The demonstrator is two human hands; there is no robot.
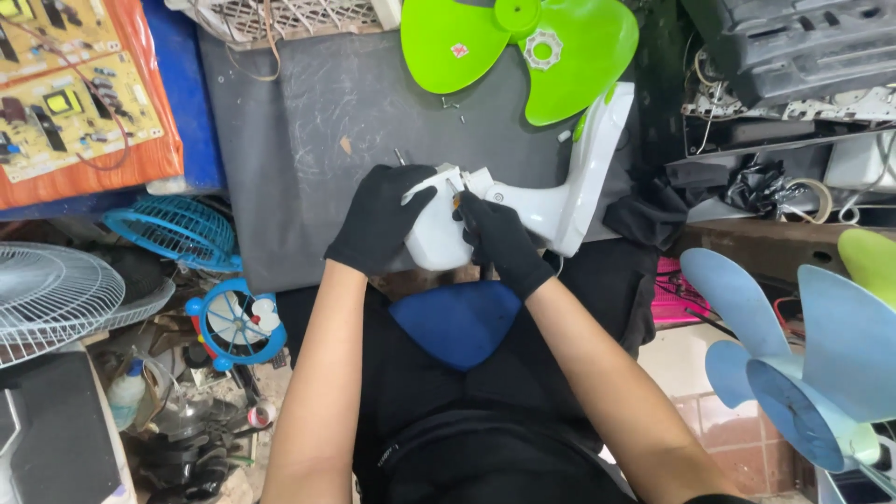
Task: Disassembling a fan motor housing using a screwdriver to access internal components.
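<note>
A white fan body (523, 210) is laid on its side at the near edge of the grey tabletop (308, 121), just in front of the person's lap. Its rounded motor housing is clasped from the left by the left hand (381, 219), gloved in black, with the grip curled closed around the housing. The right hand (502, 241), also in a black glove, is pressed against the housing's right side, its fingers closed on a small tool that is mostly hidden; what kind of tool cannot be told. A green fan blade (523, 47) is seen at the far side of the tabletop, touching the white stand. A pale blue fan blade (821, 355) is placed well apart, at the right.
</note>
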